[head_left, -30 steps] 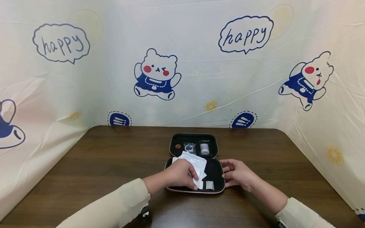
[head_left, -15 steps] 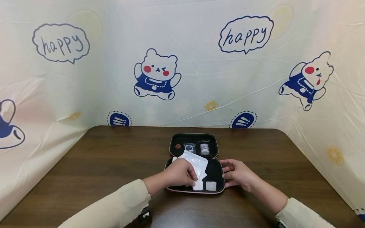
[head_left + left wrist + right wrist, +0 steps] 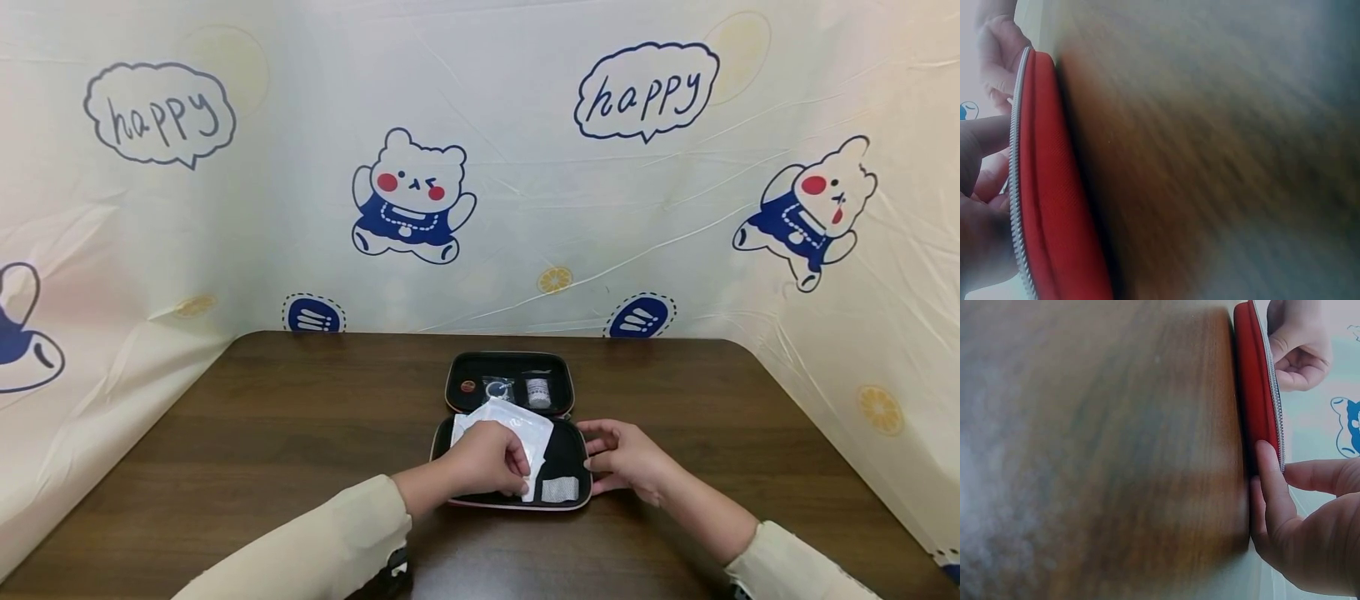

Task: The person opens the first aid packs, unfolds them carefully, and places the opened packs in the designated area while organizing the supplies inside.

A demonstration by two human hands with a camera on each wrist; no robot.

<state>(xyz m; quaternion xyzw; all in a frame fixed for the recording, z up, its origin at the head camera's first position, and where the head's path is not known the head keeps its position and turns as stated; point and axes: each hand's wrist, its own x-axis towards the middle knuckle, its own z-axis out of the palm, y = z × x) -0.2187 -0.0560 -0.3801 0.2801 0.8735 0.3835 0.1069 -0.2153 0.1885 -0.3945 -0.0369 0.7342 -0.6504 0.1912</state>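
Observation:
An open zippered case (image 3: 567, 446), black inside and red outside, lies on the table. My left hand (image 3: 487, 458) is over its near half, thumb and fingertips pinching a small flat white packet (image 3: 528, 495) low in the case. Past a narrow dark strip to the right, a whitish piece with a mesh-like texture (image 3: 560, 489) shows. Larger white packets (image 3: 525, 423) lie under and behind this hand, partly hidden by it. At the case's right edge my right hand (image 3: 626, 457) grips the side, fingers against the red wall (image 3: 1257, 394) and zipper rim.
The case's far half (image 3: 510, 360) holds a small round copper-coloured item (image 3: 468, 387), a clear bag with a ring-shaped item (image 3: 498, 389) and a small white bottle (image 3: 538, 392). A printed curtain (image 3: 510, 183) stands behind the brown table (image 3: 315, 425).
My left hand has shifted slightly right. The whitish mesh-textured piece reaches farther right, and the larger white packets have slid a little right. My right hand has stayed at the case's edge.

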